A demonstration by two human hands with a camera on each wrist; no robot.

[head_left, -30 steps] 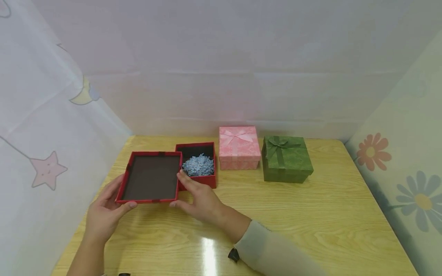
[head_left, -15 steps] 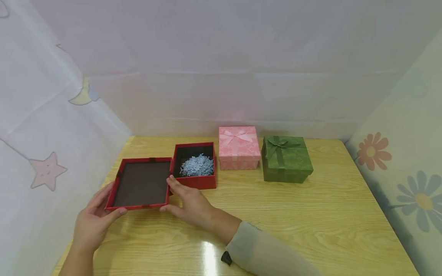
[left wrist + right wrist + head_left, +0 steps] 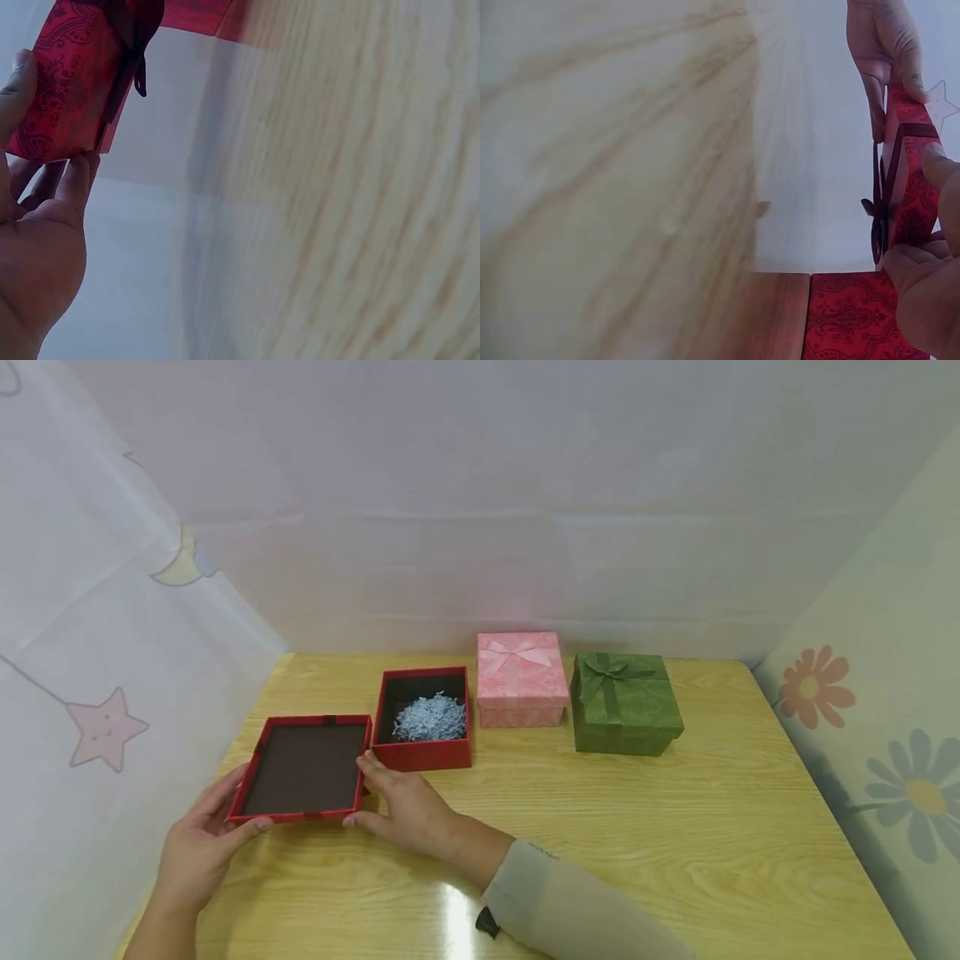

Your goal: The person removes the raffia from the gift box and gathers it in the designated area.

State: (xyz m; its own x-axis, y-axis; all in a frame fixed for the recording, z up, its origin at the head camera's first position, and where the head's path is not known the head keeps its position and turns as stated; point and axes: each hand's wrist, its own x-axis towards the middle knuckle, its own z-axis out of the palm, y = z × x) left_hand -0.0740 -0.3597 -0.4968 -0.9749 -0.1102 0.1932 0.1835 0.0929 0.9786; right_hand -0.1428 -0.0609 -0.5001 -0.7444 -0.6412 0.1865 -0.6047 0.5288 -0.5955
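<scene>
A square red lid [image 3: 306, 768] with its dark inside facing up is held between both hands at the table's left. The left hand [image 3: 197, 852] grips its left side, thumb at the near corner; the right hand [image 3: 411, 810] grips the right side. In the left wrist view the left hand [image 3: 45, 255] pinches the patterned lid [image 3: 67, 82], whose dark ribbon hangs below. The right wrist view shows both hands on the lid [image 3: 913, 180], above the table. Behind the right fingers stands the red box base [image 3: 427, 755], holding blue shredded paper [image 3: 431, 718].
A pink box [image 3: 521, 681] with a bow stands right of the red base, and a green box [image 3: 626, 702] with a bow beside it. The wooden table [image 3: 675, 827] meets patterned cloth walls at the back and sides.
Both hands have moved the lid left and toward the near edge, lowering it away from the red base, more of which now shows. The boxes stay in place.
</scene>
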